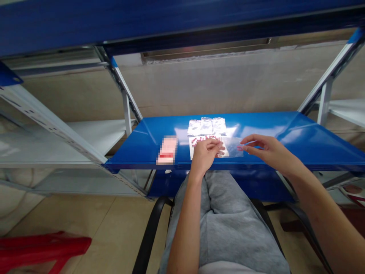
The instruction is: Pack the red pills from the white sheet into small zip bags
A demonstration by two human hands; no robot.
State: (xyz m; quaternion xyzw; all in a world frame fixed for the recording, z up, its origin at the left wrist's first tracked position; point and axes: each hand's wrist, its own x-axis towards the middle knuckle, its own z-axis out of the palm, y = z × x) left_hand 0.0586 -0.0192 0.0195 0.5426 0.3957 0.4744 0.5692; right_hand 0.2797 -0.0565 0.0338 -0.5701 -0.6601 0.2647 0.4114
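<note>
The clear bag (232,152) lay between the two hands, over the near edge of the blue shelf (273,131), with its longer side running left to right. The left hand (207,152) was at its left end and the right hand (261,146) at its right end, so the relation that seemed to matter most was that of the right fingertips to that right end.

The left hand was closed on the bag, thumb and fingers pinching it, the forearm coming up from the near side. The right hand came in from the near right, wrist bent leftward, thumb and forefinger close together by a small pink piece (240,148); whether they gripped it, or the bag's edge, could not be told.

Just beyond and left of the left hand, red pieces (195,141) lay on a white sheet (192,154), partly hidden by that hand. Silvery packets (207,126) lay in a row on its far side, and a blurred-out pinkish item (167,148) lay apart to the left.
</note>
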